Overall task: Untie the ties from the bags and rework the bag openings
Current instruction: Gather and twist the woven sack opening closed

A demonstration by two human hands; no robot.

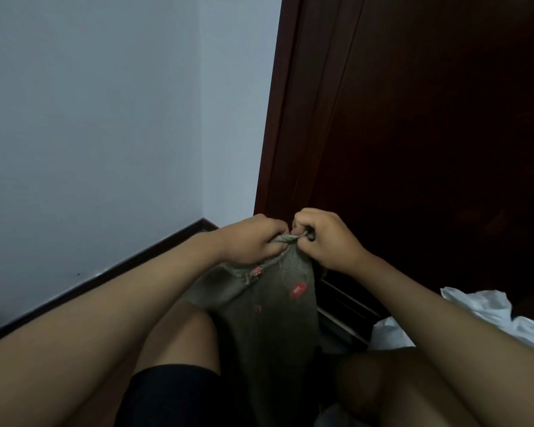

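Observation:
A grey-green woven sack (272, 309) with small red printed marks stands upright between my knees. Its top is gathered into a twisted neck (287, 239). My left hand (253, 241) grips the neck from the left, fingers curled round the bunched fabric. My right hand (324, 238) pinches the other end of the twisted neck from the right, fingers curled tight. A frayed edge of the sack with a red mark hangs just below my left hand. No separate tie can be made out.
A dark wooden door (429, 134) rises close behind the sack. A pale wall (90, 118) with a dark skirting board (105, 272) runs along the left. White plastic bags (475, 312) lie at the right beside my right forearm.

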